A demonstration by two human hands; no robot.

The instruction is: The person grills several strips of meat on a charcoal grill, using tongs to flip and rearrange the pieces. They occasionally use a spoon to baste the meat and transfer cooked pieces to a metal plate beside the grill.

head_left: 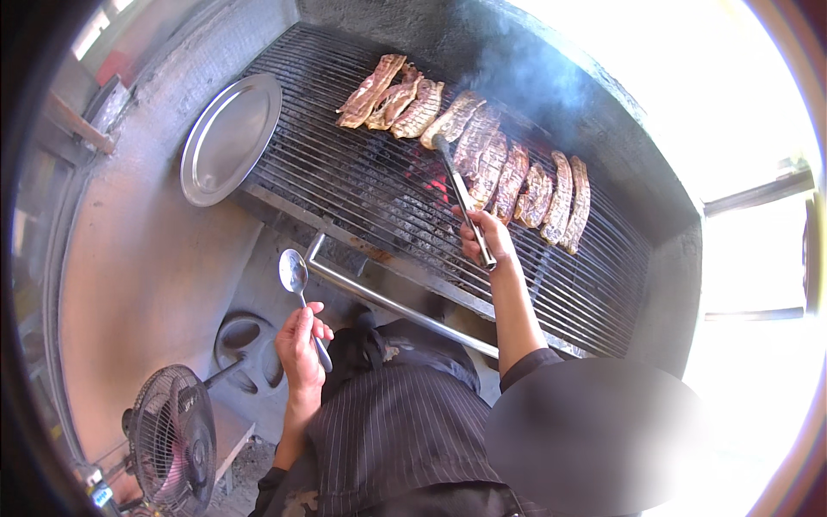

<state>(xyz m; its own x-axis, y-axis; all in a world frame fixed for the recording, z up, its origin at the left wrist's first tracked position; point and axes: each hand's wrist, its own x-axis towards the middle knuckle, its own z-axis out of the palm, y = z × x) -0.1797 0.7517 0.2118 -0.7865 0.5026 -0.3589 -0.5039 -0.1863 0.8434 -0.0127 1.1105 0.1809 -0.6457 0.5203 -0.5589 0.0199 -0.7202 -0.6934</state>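
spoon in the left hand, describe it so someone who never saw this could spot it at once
Start at the big charcoal grill with its row of meat strips. Drop below its front steel rail to the left hand, held away from the fire. The spoon stands up from that fist, bowl uppermost: short and round-ended, unlike the long tongs the right hand points at the meat.

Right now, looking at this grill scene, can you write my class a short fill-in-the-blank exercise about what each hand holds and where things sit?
1. The left hand holds a metal ____ by its handle.
2. The right hand holds long ____ that reach the strips of meat on the grill grate.
3. The round metal plate rests at the ____ edge of the grate.
4. A small ____ stands low beside the left forearm.

Missing words: spoon; tongs; left; fan
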